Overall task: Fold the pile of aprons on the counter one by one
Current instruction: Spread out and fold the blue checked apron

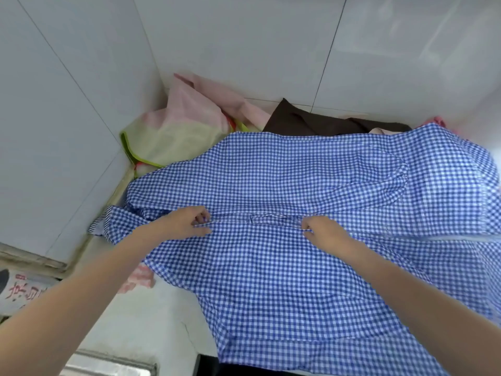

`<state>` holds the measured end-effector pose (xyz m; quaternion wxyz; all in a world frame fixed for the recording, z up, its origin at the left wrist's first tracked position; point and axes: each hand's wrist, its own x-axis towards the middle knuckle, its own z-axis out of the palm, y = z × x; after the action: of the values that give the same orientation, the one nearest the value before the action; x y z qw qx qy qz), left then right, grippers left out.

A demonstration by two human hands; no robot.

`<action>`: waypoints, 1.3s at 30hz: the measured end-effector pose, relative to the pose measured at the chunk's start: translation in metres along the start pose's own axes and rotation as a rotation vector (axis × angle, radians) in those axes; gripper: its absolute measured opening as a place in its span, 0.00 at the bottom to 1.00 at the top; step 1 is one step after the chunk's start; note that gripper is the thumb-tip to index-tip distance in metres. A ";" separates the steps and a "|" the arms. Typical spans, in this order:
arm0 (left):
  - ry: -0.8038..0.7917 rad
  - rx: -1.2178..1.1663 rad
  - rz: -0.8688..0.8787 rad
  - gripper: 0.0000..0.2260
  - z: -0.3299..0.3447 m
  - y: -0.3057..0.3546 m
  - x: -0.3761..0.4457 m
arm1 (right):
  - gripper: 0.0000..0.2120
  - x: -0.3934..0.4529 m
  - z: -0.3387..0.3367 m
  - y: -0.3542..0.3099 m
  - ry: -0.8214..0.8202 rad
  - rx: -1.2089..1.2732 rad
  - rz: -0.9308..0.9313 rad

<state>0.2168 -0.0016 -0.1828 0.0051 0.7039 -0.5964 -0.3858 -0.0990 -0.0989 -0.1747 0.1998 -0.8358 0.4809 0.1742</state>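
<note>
Folding: blue check apron (284, 267), spread on bench (151, 329) under both hands
Hands: left hand (187, 222) & right hand (322, 230) each pinch its mid crease
Next: prob. draw the fold over evenly
Pile: more aprons (189, 123) beyond hands

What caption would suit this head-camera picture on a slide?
Both hands, left and right, pinch a fold in a blue checked apron spread on the counter.

Apron (284, 267) — blue-white gingham; brown cloth (306, 122) behind.
</note>
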 end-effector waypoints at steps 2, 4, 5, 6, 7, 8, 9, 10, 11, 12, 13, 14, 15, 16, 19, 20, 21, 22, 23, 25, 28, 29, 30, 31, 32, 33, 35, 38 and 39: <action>-0.119 0.095 -0.009 0.24 0.000 -0.012 -0.008 | 0.12 -0.006 0.002 -0.010 0.062 -0.177 -0.013; -0.097 0.158 -0.016 0.27 -0.002 -0.022 -0.016 | 0.19 -0.010 0.003 -0.026 0.189 -0.301 -0.104; -0.074 0.192 -0.030 0.27 -0.004 -0.026 -0.019 | 0.21 -0.011 0.004 -0.036 0.230 -0.297 -0.181; -0.057 0.246 -0.044 0.27 -0.006 -0.027 -0.022 | 0.21 -0.012 0.004 -0.048 0.224 -0.267 -0.258; -0.055 0.311 -0.067 0.27 -0.009 -0.029 -0.026 | 0.21 -0.012 0.006 -0.060 0.175 -0.235 -0.324; -0.069 0.383 -0.090 0.29 -0.012 -0.031 -0.030 | 0.22 -0.011 0.011 -0.070 0.093 -0.219 -0.362; -0.102 0.457 -0.126 0.31 -0.015 -0.036 -0.037 | 0.24 -0.008 0.016 -0.079 -0.001 -0.222 -0.371; -0.137 0.526 -0.149 0.33 -0.018 -0.040 -0.042 | 0.27 -0.005 0.020 -0.082 -0.079 -0.234 -0.344; -0.163 0.578 -0.180 0.33 -0.022 -0.047 -0.046 | 0.30 -0.002 0.024 -0.084 -0.136 -0.246 -0.298; -0.154 0.615 -0.213 0.29 -0.025 -0.054 -0.052 | 0.32 0.001 0.026 -0.084 -0.169 -0.256 -0.255; -0.096 0.645 -0.250 0.24 -0.028 -0.059 -0.055 | 0.33 0.003 0.028 -0.083 -0.184 -0.259 -0.224; 0.014 0.661 -0.291 0.18 -0.031 -0.061 -0.058 | 0.34 0.004 0.028 -0.082 -0.189 -0.257 -0.206; 0.121 0.671 -0.344 0.14 -0.032 -0.061 -0.059 | 0.34 0.005 0.029 -0.083 -0.186 -0.249 -0.193; 0.197 0.705 -0.395 0.12 -0.033 -0.058 -0.059 | 0.34 0.006 0.031 -0.083 -0.178 -0.238 -0.177; 0.314 0.814 -0.509 0.05 -0.029 -0.040 -0.060 | 0.34 0.004 0.032 -0.088 -0.169 -0.205 -0.141; 0.359 0.847 -0.512 0.10 -0.023 -0.031 -0.060 | 0.35 0.002 0.033 -0.089 -0.181 -0.180 -0.131; 0.447 0.854 -0.469 0.14 -0.015 -0.024 -0.061 | 0.34 0.000 0.032 -0.089 -0.193 -0.155 -0.132; 0.599 0.850 -0.337 0.16 -0.003 -0.012 -0.062 | 0.34 -0.004 0.032 -0.088 -0.193 -0.132 -0.138; 0.734 0.815 -0.154 0.18 0.014 -0.001 -0.061 | 0.32 -0.008 0.032 -0.086 -0.170 -0.120 -0.158; 0.760 0.692 0.248 0.20 0.058 0.027 -0.063 | 0.29 -0.021 0.037 -0.080 -0.056 -0.149 -0.223; 0.232 0.576 0.310 0.27 0.115 0.051 -0.065 | 0.26 -0.040 0.048 -0.069 0.076 -0.238 -0.293; 0.069 0.565 0.224 0.30 0.124 0.048 -0.063 | 0.26 -0.046 0.051 -0.062 0.078 -0.268 -0.296; 0.014 0.564 0.191 0.34 0.132 0.042 -0.059 | 0.25 -0.052 0.054 -0.053 0.067 -0.304 -0.283; 0.002 0.583 0.192 0.37 0.138 0.038 -0.058 | 0.25 -0.058 0.057 -0.041 0.049 -0.339 -0.247; -0.007 0.599 0.192 0.38 0.138 0.034 -0.057 | 0.26 -0.062 0.060 -0.029 0.038 -0.368 -0.193; -0.025 0.596 0.181 0.38 0.138 0.033 -0.057 | 0.27 -0.068 0.062 -0.015 0.032 -0.388 -0.120; -0.049 0.556 0.175 0.35 0.133 0.034 -0.062 | 0.29 -0.075 0.061 0.003 0.029 -0.393 0.015; -0.013 0.627 0.316 0.32 0.136 0.048 -0.078 | 0.32 -0.087 0.056 0.015 0.070 -0.344 -0.017; -0.019 0.658 0.352 0.32 0.139 0.053 -0.086 | 0.32 -0.094 0.055 0.015 0.079 -0.316 -0.097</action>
<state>0.0964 0.1185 -0.2097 -0.1607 0.5508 -0.8005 -0.1733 -0.1625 -0.0097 -0.1791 0.0548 -0.8852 0.4141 0.2048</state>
